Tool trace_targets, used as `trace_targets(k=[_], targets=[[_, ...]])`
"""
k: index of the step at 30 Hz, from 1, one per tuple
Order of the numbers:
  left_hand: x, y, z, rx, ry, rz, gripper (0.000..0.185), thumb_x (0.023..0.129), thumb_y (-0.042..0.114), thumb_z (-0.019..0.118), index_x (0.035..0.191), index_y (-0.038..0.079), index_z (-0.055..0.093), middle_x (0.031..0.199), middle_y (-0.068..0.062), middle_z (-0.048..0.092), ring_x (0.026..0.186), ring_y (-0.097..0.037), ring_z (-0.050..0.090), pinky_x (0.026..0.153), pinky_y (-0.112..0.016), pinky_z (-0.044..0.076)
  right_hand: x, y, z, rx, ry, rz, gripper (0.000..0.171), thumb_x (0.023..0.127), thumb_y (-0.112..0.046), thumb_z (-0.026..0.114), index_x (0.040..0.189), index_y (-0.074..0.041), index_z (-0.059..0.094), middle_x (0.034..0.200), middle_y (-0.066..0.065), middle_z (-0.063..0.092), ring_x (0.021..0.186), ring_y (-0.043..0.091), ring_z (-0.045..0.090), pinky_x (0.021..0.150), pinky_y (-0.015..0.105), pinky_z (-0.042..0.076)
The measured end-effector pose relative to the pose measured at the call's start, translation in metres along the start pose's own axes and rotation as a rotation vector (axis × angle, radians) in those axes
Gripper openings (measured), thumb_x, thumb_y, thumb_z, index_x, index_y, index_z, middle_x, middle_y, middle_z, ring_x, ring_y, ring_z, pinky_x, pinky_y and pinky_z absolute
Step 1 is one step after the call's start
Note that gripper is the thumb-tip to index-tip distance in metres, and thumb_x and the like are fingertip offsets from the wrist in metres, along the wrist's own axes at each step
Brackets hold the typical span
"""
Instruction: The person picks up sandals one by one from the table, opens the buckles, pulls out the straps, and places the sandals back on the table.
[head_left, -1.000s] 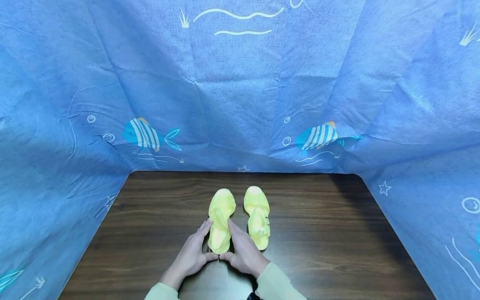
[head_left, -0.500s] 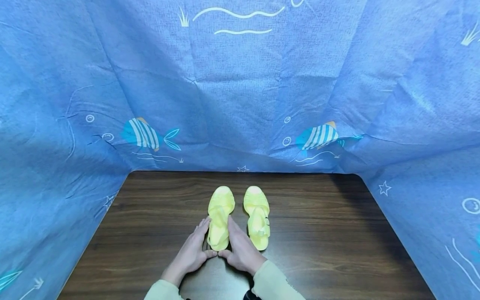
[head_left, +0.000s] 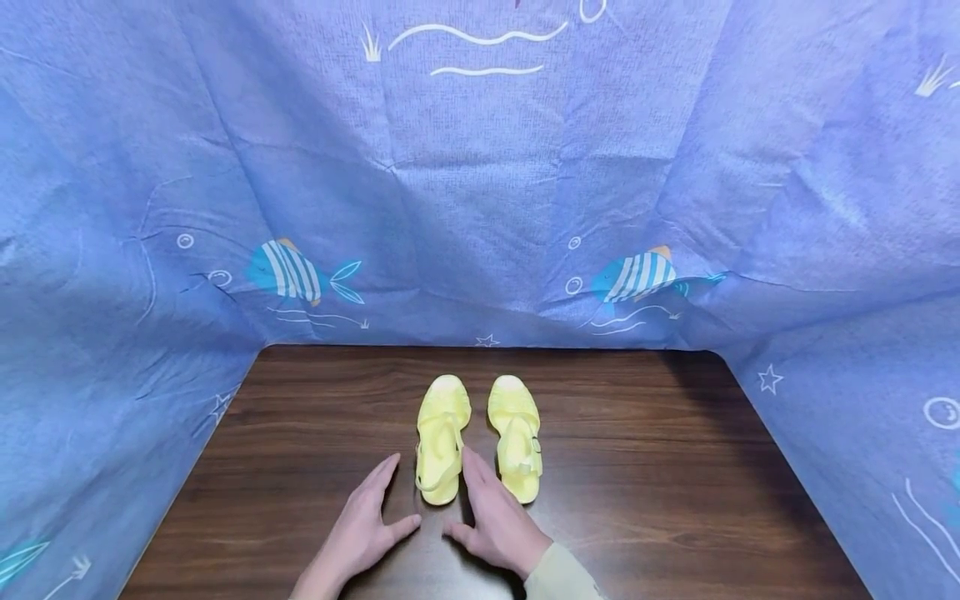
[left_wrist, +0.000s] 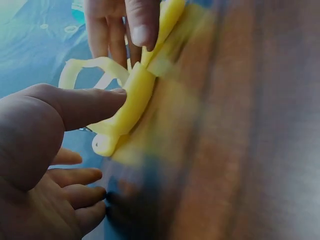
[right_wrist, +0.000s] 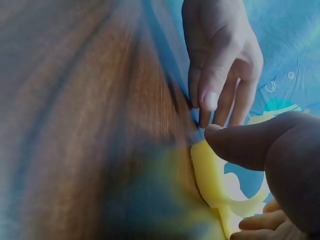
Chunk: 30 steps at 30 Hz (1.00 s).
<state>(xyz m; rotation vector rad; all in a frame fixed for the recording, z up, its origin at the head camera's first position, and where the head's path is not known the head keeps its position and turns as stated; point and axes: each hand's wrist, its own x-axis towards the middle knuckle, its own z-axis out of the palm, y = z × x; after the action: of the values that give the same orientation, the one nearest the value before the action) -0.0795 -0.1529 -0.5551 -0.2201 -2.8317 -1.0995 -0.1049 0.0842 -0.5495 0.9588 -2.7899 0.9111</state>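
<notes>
- Head view: two yellow sandals stand side by side on the dark wood tabletop (head_left: 637, 450), toes pointing away from the person, heels toward them. The left sandal (head_left: 440, 442) is the one between the hands; the right sandal (head_left: 516, 437) lies just beside it, outside the right hand.
- The left hand (head_left: 360, 529) lies flat on the tabletop to the left of the left sandal's heel, fingers straight and spread, thumb pointing inward, apart from the shoe by a small gap. It holds nothing.
- The right hand (head_left: 495, 521) lies flat too, its fingers running up between the two sandals, right against the left sandal's heel side; whether it touches I cannot tell from here. It holds nothing either.
- The left sandal's long axis runs straight away from the person, so it lies ahead of and between the two thumbs; the right hand is the nearer.
- A blue cloth (head_left: 480, 183) printed with fish hangs behind and around the tabletop.
- Left wrist view: blurred. The left thumb (left_wrist: 90, 105) reaches out to the yellow heel strap (left_wrist: 130, 100), at or very near it; the other fingers hang loose below.
- Right wrist view: blurred as well. The right thumb (right_wrist: 250, 142) sits just above the yellow strap (right_wrist: 215, 182), the left hand's fingers (right_wrist: 215, 75) opposite, straight and apart.
</notes>
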Motion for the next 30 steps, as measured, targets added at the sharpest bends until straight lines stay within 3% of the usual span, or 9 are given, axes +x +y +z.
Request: trace_targets(k=[6, 10, 13, 18, 22, 27, 30], targets=[[-0.024, 0.002, 0.002, 0.048, 0.128, 0.108, 0.075, 0.078, 0.025, 0.092, 0.141, 0.000, 0.061, 0.140, -0.013, 0.065, 0.127, -0.031, 0.064, 0.103, -0.053, 0.053, -0.017, -0.005, -0.006, 0.003, -0.014, -0.028, 0.102, 0.085, -0.035, 0.088, 0.160, 0.005, 0.031, 0.160, 0.021, 0.044, 0.146, 0.030, 0.047, 0.116, 0.047, 0.045], [-0.036, 0.003, 0.008, 0.061, 0.224, 0.234, 0.071, 0.071, 0.020, 0.095, 0.134, 0.001, 0.067, 0.132, -0.007, 0.070, 0.116, -0.025, 0.069, 0.099, -0.033, 0.055, -0.030, -0.006, -0.007, -0.003, -0.003, -0.073, 0.099, 0.085, -0.036, 0.087, 0.159, 0.004, 0.034, 0.158, 0.020, 0.047, 0.144, 0.030, 0.049, 0.114, 0.048, 0.047], [-0.039, 0.004, 0.014, 0.000, 0.254, 0.359, 0.068, 0.067, 0.012, 0.095, 0.129, 0.001, 0.069, 0.122, -0.003, 0.073, 0.105, -0.018, 0.071, 0.096, -0.015, 0.049, -0.041, -0.003, -0.009, -0.004, -0.008, -0.093, 0.094, 0.088, -0.037, 0.086, 0.158, 0.004, 0.037, 0.156, 0.021, 0.049, 0.142, 0.031, 0.052, 0.112, 0.048, 0.049], [-0.039, 0.010, 0.026, -0.134, 0.220, 0.530, 0.065, 0.067, 0.006, 0.094, 0.127, 0.000, 0.068, 0.111, -0.002, 0.074, 0.092, -0.013, 0.070, 0.089, -0.009, 0.048, -0.060, 0.005, -0.014, 0.008, -0.010, -0.098, 0.085, 0.091, -0.040, 0.083, 0.153, 0.004, 0.045, 0.152, 0.019, 0.055, 0.138, 0.030, 0.056, 0.108, 0.047, 0.052], [-0.036, 0.018, 0.041, -0.158, 0.162, 0.589, 0.062, 0.074, 0.014, 0.093, 0.129, 0.001, 0.068, 0.116, -0.004, 0.074, 0.099, -0.013, 0.071, 0.093, -0.011, 0.049, -0.076, 0.017, -0.016, -0.001, 0.045, -0.086, 0.081, 0.088, -0.039, 0.085, 0.149, 0.003, 0.052, 0.146, 0.014, 0.061, 0.131, 0.027, 0.062, 0.103, 0.044, 0.056], [-0.032, 0.030, 0.060, -0.113, 0.094, 0.584, 0.062, 0.081, 0.027, 0.091, 0.133, 0.003, 0.067, 0.126, -0.006, 0.072, 0.112, -0.016, 0.070, 0.095, -0.023, 0.055, -0.090, 0.032, -0.021, 0.014, 0.132, -0.062, 0.082, 0.082, -0.032, 0.091, 0.147, 0.000, 0.055, 0.141, 0.011, 0.064, 0.125, 0.023, 0.065, 0.098, 0.042, 0.058], [-0.028, 0.041, 0.067, -0.086, 0.056, 0.533, 0.069, 0.080, 0.031, 0.091, 0.136, 0.000, 0.064, 0.130, -0.009, 0.070, 0.116, -0.020, 0.068, 0.094, -0.034, 0.059, -0.095, 0.041, -0.027, 0.015, 0.194, -0.073, 0.080, 0.079, -0.029, 0.093, 0.145, 0.000, 0.057, 0.137, 0.008, 0.067, 0.121, 0.021, 0.067, 0.095, 0.042, 0.059]])
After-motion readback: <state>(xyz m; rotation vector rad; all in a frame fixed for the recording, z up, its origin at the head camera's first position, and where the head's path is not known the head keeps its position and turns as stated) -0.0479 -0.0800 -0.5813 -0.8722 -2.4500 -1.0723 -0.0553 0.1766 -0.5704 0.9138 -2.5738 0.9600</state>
